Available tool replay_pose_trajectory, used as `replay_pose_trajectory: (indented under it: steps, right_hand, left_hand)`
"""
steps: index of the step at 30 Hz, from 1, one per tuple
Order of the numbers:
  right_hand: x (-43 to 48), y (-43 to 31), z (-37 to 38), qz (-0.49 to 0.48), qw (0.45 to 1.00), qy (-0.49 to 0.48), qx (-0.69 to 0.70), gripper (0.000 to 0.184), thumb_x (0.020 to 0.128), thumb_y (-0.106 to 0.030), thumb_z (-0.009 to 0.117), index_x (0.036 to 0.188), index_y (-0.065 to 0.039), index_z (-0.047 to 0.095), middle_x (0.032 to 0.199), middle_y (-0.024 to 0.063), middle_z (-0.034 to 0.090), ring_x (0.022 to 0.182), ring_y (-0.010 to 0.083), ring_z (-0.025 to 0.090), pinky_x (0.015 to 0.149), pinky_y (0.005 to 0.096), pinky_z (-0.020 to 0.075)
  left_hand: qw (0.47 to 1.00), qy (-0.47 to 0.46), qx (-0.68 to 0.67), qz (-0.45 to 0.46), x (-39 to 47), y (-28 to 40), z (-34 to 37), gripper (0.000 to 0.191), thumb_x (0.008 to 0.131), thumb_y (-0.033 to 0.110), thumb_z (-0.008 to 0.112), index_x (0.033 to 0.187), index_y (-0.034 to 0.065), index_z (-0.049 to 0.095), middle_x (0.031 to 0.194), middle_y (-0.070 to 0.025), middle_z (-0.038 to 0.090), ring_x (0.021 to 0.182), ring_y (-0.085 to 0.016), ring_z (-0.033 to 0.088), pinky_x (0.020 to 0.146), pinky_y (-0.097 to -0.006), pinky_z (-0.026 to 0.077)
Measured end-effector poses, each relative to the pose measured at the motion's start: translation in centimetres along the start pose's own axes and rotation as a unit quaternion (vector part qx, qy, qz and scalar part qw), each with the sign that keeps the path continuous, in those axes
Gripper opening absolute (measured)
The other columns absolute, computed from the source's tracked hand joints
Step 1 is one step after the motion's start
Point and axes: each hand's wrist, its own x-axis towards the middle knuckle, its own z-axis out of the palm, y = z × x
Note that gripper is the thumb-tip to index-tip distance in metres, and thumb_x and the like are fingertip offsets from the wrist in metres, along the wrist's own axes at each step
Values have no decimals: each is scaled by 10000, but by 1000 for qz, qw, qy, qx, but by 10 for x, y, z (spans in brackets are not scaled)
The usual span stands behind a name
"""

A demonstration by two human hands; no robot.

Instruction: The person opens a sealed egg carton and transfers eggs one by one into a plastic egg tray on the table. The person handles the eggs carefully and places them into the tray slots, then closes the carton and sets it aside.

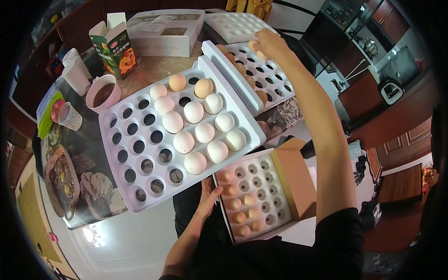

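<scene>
My left hand [208, 200] grips the near-left edge of an open cardboard box [295, 178] at my lap. Inside, a white foam egg tray [260, 213] carries several brown eggs [239, 217] on its left side. Over the far white plastic egg tray [289, 74], my right hand [270, 43] has its fingers around a brown egg [253, 45]; a second egg [261, 55] shows just below, partly covered by the hand. A row of brown eggs lines that tray's left side. The larger plastic egg tray [112, 159] bears white eggs [204, 132] and a few brown ones on its right half.
Behind the trays stand a white carton [164, 33], a foam tray [231, 24] and an open green box [115, 52]. To the left are a pink cup of dark liquid [102, 94], a paper cup [70, 117] and an oval pan [61, 182] near the table's edge.
</scene>
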Motion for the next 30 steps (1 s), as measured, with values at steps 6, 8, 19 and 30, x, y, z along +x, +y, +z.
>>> replay_pose_trajectory:
  steps: [6,8,19,30]
  right_hand:
    - [-114,-38,-108,31,996,51,65,260,1022,-188,742,1194,-1,798,1139,226,785,999,392,780,851,442,625]
    - [-197,-63,-141,-81,978,128,142,276,1010,-199,748,1209,-16,801,1064,244,799,923,399,797,819,469,628]
    - [-505,-172,-68,145,885,-313,314,587,1042,-309,757,1530,-31,586,1238,217,721,1046,432,763,829,519,643]
    - [-497,-235,-21,107,962,-217,130,516,933,-149,768,1385,38,603,1185,204,653,1008,374,745,783,434,665]
  left_hand:
    - [1000,21,6,2,-2,-16,-19,1091,999,325,820,1825,121,138,1827,-177,323,1699,-353,293,1378,-519,263]
    - [1000,17,-1,3,0,-12,-11,1031,1029,285,780,1823,124,143,1825,-173,319,1697,-344,294,1373,-513,280]
    - [1000,4,15,16,-4,0,-1,1046,1045,449,794,1806,104,165,1785,-223,344,1650,-349,358,1355,-493,296]
    - [1000,-1,12,15,0,-1,1,1077,1035,494,806,1808,97,170,1797,-227,335,1668,-350,338,1361,-500,288]
